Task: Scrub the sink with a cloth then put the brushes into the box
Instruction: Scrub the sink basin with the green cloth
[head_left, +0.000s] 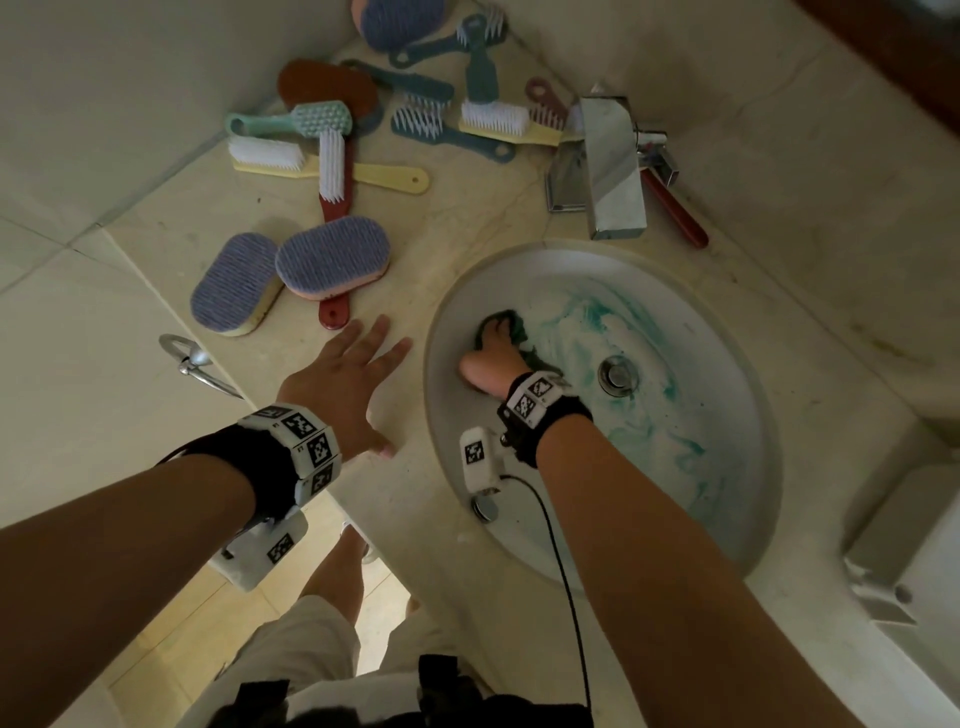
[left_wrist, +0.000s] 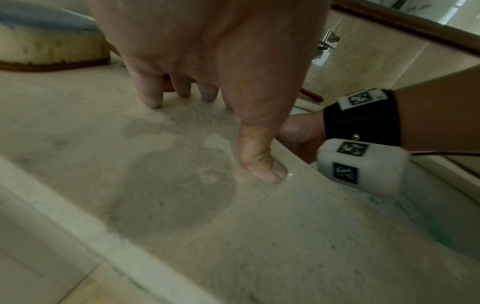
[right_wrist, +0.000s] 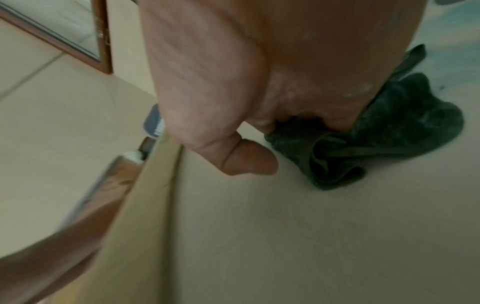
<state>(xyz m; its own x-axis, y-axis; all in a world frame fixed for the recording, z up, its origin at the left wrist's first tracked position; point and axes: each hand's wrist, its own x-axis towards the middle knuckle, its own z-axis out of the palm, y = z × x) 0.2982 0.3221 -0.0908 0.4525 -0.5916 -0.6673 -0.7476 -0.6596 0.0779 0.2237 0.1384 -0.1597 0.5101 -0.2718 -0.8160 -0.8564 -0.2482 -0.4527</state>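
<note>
The white oval sink (head_left: 675, 499) is streaked with teal cleaner around its drain (head_left: 617, 375). My right hand (head_left: 493, 358) is down in the basin at its left wall and grips a dark green cloth (head_left: 515, 319), fingers curled into it. In the right wrist view the cloth (right_wrist: 389, 139) is bunched under the fingers of my right hand (right_wrist: 259, 82), thumb free. My left hand (head_left: 348, 374) rests spread on the counter left of the sink, holding nothing. Several brushes (head_left: 415, 119) lie scattered at the back left, two purple-bristled ones (head_left: 332, 257) nearest.
A chrome faucet (head_left: 608, 161) stands behind the sink, with a red-handled brush (head_left: 675, 208) beside it. A metal towel ring (head_left: 187, 358) hangs off the counter's left front. A pale box-like object (head_left: 893, 545) sits at the right edge. The counter (left_wrist: 155, 185) shows damp patches.
</note>
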